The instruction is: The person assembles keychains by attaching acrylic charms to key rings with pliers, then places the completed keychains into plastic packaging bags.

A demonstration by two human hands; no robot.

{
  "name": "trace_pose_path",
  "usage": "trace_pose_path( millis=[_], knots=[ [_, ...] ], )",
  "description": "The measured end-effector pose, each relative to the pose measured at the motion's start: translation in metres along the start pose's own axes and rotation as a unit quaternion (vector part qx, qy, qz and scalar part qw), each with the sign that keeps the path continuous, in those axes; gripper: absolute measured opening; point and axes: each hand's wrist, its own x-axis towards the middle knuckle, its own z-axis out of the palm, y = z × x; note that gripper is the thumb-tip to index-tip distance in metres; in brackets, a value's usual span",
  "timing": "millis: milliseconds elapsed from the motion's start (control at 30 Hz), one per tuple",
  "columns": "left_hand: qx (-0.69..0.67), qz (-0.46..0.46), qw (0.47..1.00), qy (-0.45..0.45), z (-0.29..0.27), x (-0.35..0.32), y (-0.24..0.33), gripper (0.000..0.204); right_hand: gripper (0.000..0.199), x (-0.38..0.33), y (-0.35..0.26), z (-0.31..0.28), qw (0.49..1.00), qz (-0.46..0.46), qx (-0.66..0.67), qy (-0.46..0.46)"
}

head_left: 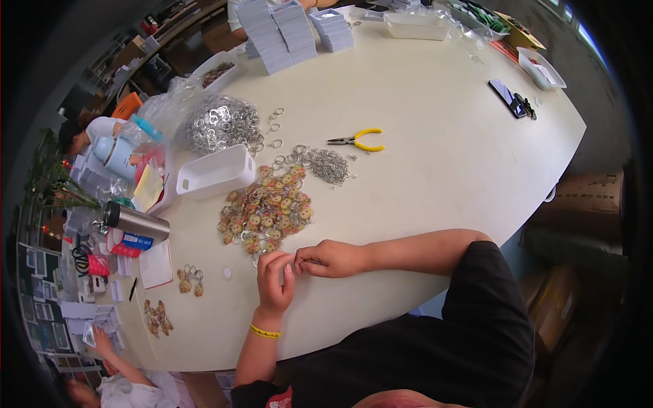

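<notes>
Just in front of a heap of keychains [269,214] with yellowish animal-face charms and metal rings, my two hands meet over the white table. My left hand [275,280], a yellow band on its wrist, has its fingers bent and pressed together. From the right, my right hand [330,258] reaches in with fingers curled, its fingertips close to the left ones. Whatever they pinch is too small or hidden to make out. Beyond the heap lie a pile of small metal rings and links [330,166] and yellow-handled pliers [357,140].
A white plastic tray [216,171] and a bag of key rings [221,126] stand beyond the heap. Small keychain groups [158,318] lie at left, near a steel tumbler [136,221] and a notepad [156,265]. A phone [507,98] rests far right. Other people sit at left.
</notes>
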Motion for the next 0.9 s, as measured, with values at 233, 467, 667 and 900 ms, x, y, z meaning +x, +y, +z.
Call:
trace_pose_path(
  millis=[233, 467, 667, 900],
  knots=[
    [0.026, -0.007, 0.999, -0.018, 0.006, -0.005, -0.019, 0.024, 0.015, 0.001, -0.042, 0.001, 0.997, -0.069, 0.015, -0.038],
    [-0.005, -0.036, 0.999, -0.016, 0.0, -0.004, -0.01, 0.024, 0.022, 0.005, -0.186, 0.054, 0.913, -0.339, 0.035, -0.226],
    [-0.036, -0.065, 0.997, -0.037, -0.004, 0.002, -0.013, 0.019, 0.02, 0.028, -0.209, 0.056, 0.877, -0.311, 0.105, -0.351],
    [0.181, -0.183, 0.966, 0.034, -0.08, -0.034, -0.031, 0.025, 0.019, 0.014, -0.234, 0.011, 0.885, -0.225, -0.187, -0.362]
  ],
)
